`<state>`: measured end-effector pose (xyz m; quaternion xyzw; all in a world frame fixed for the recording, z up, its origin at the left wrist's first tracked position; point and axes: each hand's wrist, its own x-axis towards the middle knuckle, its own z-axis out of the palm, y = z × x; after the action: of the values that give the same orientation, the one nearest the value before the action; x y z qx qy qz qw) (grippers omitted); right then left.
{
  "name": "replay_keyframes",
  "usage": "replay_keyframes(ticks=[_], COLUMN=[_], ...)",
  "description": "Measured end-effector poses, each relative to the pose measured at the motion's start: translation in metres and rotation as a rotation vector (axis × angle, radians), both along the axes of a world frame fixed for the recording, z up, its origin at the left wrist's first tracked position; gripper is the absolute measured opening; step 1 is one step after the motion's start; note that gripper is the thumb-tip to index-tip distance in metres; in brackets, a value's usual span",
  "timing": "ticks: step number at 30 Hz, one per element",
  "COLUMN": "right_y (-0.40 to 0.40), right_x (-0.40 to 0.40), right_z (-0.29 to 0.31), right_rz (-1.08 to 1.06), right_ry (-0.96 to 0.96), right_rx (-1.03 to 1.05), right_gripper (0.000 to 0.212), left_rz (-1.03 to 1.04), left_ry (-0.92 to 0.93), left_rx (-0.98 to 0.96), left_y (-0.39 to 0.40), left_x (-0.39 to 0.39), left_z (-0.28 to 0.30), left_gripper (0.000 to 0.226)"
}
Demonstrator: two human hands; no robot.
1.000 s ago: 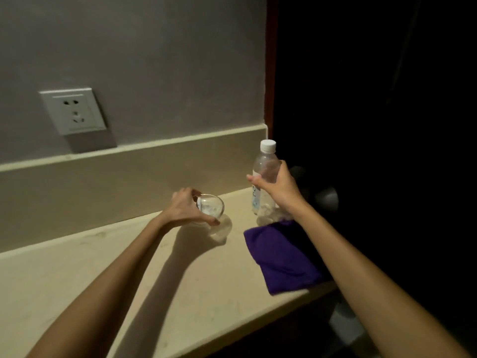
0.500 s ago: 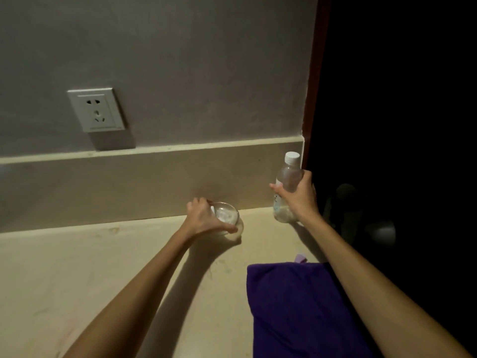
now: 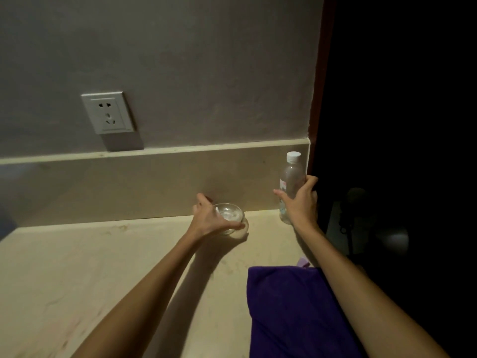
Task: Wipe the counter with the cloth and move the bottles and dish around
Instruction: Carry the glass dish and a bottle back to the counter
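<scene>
Gripping from the head view: your left hand (image 3: 209, 218) cups the glass dish (image 3: 230, 217) near the backsplash, your right hand (image 3: 300, 202) wraps the upright bottle (image 3: 290, 182) at the counter's (image 3: 77, 280) far right corner. The purple cloth (image 3: 291, 311) lies nearer you, under your right forearm, so that hand is closer to it.
</scene>
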<state>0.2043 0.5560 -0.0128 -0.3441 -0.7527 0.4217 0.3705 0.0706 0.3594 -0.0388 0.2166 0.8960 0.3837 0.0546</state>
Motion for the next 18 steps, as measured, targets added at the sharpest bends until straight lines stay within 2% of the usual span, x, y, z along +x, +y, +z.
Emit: replay_keyframes(ticks=[6,12,15,18], right_y=[-0.005,-0.003,-0.007,-0.018], right_x=[0.008,0.019,0.032,0.047], right_z=[-0.01,-0.016,-0.017,-0.015], right_rz=[-0.028,0.01,-0.001,-0.035], right_ry=[-0.011,-0.009,0.07,0.155], right_rx=[-0.042,-0.12,-0.133,-0.091], right_gripper=[0.09,0.093,0.095,0.086], left_rz=[0.03,-0.014,-0.009,0.02], left_ry=[-0.016,0.118,0.137,0.167], left_rx=[-0.128,-0.296,-0.251,-0.141], left_y=[-0.004,-0.004,-0.01,-0.027], left_x=[0.001,0.008,0.012,0.017], left_z=[0.003,0.01,0.016,0.023], left_gripper=[0.132,0.135,0.139,0.132])
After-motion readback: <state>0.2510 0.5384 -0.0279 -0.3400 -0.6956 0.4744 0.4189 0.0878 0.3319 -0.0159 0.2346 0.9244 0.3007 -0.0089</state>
